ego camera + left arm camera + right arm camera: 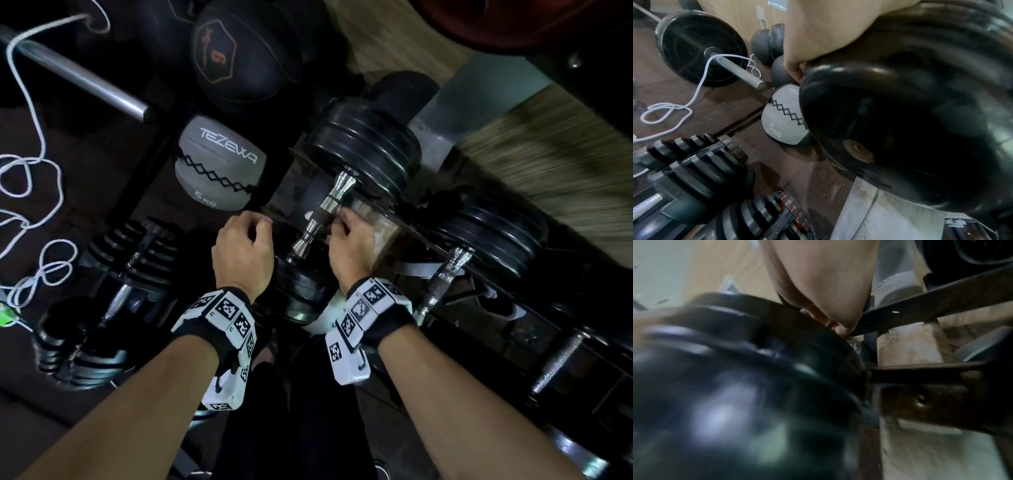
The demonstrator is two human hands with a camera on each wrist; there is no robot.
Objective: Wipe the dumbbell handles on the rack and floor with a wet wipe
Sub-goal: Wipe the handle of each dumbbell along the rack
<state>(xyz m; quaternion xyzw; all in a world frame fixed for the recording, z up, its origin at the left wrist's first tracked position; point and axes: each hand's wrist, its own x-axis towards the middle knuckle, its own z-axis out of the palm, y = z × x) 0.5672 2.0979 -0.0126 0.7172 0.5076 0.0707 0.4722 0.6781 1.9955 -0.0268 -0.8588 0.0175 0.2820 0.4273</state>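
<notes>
A dumbbell with black plates (370, 150) and a chrome handle (322, 209) lies on the rack rail (404, 222) in the head view. My right hand (340, 219) is at the handle's right side, fingers curled against it. A small white piece of the wet wipe (309, 215) pokes out on the handle's left. My left hand (260, 224) sits just left of the handle with fingers curled; what they touch is hidden. In both wrist views the near plate (890, 129) (735, 386) fills most of the picture.
Two more dumbbells with knurled handles (445, 274) (561, 359) lie to the right on the rack. Adjustable dumbbells (113, 274) stand on the floor at left, beside a grey 5 kg ball (219, 164), a black ball (239, 51), a barbell (85, 82) and a white cord (30, 171).
</notes>
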